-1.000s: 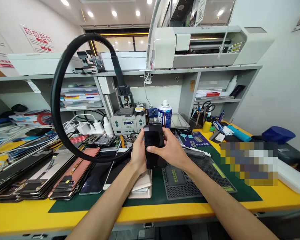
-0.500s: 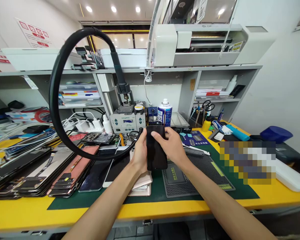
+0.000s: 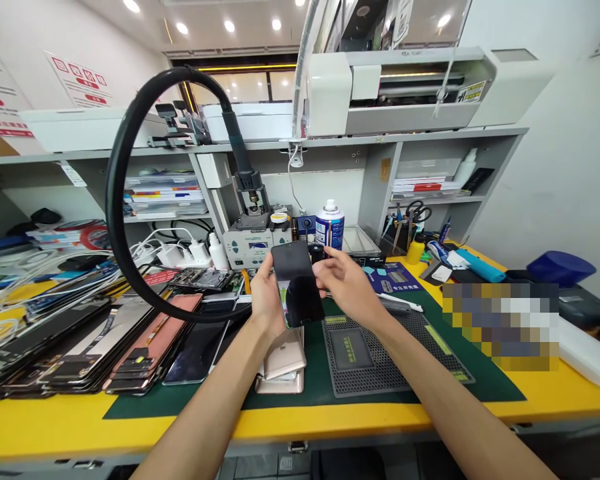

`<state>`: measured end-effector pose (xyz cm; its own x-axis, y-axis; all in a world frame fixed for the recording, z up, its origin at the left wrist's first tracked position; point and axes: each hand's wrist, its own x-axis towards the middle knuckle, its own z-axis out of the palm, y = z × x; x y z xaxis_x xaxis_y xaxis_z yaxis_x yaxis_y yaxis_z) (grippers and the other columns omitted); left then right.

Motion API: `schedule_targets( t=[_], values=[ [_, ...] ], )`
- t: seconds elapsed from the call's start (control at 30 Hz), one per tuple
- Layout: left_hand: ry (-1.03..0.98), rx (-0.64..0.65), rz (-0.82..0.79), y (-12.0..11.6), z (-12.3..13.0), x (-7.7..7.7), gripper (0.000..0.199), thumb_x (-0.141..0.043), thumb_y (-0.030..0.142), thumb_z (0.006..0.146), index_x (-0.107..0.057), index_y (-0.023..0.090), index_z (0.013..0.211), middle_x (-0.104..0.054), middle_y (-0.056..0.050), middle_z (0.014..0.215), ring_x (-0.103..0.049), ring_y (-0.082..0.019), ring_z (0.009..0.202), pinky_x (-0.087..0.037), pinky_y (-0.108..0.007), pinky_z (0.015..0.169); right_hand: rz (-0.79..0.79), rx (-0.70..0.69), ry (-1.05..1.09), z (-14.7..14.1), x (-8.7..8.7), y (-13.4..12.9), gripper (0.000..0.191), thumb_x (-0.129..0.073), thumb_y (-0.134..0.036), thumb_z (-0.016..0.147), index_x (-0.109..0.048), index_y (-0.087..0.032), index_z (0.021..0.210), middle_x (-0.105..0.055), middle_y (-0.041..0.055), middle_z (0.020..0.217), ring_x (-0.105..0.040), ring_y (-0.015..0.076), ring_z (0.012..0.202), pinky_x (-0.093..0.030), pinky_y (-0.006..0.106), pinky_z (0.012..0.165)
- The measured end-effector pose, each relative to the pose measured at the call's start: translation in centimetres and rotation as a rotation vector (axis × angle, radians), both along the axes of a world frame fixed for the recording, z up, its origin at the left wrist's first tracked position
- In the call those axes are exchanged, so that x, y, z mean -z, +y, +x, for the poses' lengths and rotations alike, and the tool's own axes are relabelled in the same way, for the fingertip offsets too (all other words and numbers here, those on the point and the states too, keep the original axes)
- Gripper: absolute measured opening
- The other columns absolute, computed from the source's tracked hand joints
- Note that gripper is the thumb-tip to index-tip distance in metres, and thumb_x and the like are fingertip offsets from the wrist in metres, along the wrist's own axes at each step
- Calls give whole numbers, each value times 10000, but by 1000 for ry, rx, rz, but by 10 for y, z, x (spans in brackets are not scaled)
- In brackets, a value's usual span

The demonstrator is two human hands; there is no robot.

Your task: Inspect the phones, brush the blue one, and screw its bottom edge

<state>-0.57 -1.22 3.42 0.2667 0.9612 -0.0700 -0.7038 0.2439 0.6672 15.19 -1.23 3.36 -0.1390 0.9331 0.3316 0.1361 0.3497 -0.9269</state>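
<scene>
A dark smartphone [image 3: 297,283] is held tilted above the bench, with reflections across its glossy screen. My left hand [image 3: 269,297] is closed around its left edge and back. By the phone's right edge is my right hand [image 3: 347,283], its fingers curled together; whether anything small is between the fingertips I cannot make out. Beneath the phone lies a short stack of pale gold phones [image 3: 284,360]. A grey perforated work pad [image 3: 375,377] lies under my right forearm on the green mat [image 3: 190,400].
A thick black hose [image 3: 117,180] loops at the left from the soldering or hot-air station [image 3: 255,241]. Stacked phone screens [image 3: 153,333] fill the left bench. Behind my hands stand a spray can [image 3: 330,227] and a shallow tray [image 3: 360,243]. A tool holder with scissors [image 3: 417,212] is at right.
The phone has shifted left and its screen has tilted. My right thumb has come off the screen, and the hand has moved to the phone's right edge. The view has moved slightly.
</scene>
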Motion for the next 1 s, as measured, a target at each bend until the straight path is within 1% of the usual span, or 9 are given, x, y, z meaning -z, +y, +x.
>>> schedule_targets(
  t=[0.07, 0.13, 0.2, 0.37, 0.43, 0.53, 0.67, 0.8, 1.0],
  values=[
    [-19, -20, 63, 2, -6, -3, 644, -353, 593, 964, -719, 74, 1072, -752, -152, 850, -733, -288, 757, -607, -420, 726, 52, 135, -20, 2, 1, 2, 402, -528, -532, 946, -637, -159, 1049, -684, 55, 802, -630, 174, 682, -499, 290, 616],
    [-27, -37, 94, 5, -10, -5, 648, -335, 592, 968, -718, 76, 1046, -747, -154, 837, -729, -282, 737, -609, -417, 701, 95, 180, -115, 5, 4, -1, 443, -522, -566, 942, -578, -182, 730, -615, 18, 619, -565, 150, 563, -440, 275, 558],
    [-21, -51, 83, 7, -12, -5, 654, -330, 598, 965, -720, 76, 1017, -742, -156, 829, -726, -282, 736, -609, -415, 694, 111, 151, -234, 6, 9, -6, 501, -530, -600, 929, -478, -199, 632, -548, -4, 554, -517, 138, 521, -385, 269, 527],
    [-28, -32, 111, 7, -9, -1, 687, -318, 631, 950, -723, 75, 944, -735, -173, 878, -715, -285, 752, -604, -420, 710, 114, -47, -499, -1, 28, -20, 502, -396, -589, 989, -432, -208, 663, -514, -15, 584, -472, 133, 528, -297, 273, 525],
    [-17, -17, 115, 6, -8, 0, 729, -304, 661, 937, -724, 65, 921, -727, -181, 888, -704, -284, 735, -600, -426, 717, 118, -44, -591, -7, 34, -22, 464, -457, -584, 962, -443, -207, 691, -549, -8, 619, -482, 140, 549, -284, 276, 534],
    [24, 5, 100, 6, -7, 2, 794, -290, 705, 916, -727, 41, 923, -715, -193, 872, -695, -294, 731, -590, -435, 737, 90, 29, -686, -13, 39, -23, 427, -552, -595, 899, -462, -207, 743, -591, 2, 662, -496, 153, 568, -281, 280, 546],
    [51, 9, 115, 6, -7, 2, 805, -279, 697, 922, -725, 28, 951, -712, -203, 899, -698, -317, 759, -583, -452, 750, 79, -56, -721, -10, 39, -24, 385, -459, -548, 965, -432, -214, 774, -599, -4, 663, -483, 147, 555, -260, 284, 544],
    [55, 10, 103, 6, -6, 2, 730, -286, 644, 943, -709, 55, 1026, -717, -199, 934, -705, -331, 769, -583, -491, 728, 78, -139, -740, -1, 36, -25, 393, -366, -505, 1017, -367, -223, 743, -525, -21, 611, -418, 136, 536, -240, 286, 541],
    [49, 83, 160, 7, -13, 2, 658, -301, 571, 963, -666, 56, 1151, -712, -209, 1021, -703, -345, 864, -553, -550, 845, 132, -236, -719, 5, 36, -25, 384, -260, -458, 1056, -422, -209, 813, -543, 3, 707, -447, 147, 607, -243, 287, 575]
  ],
)
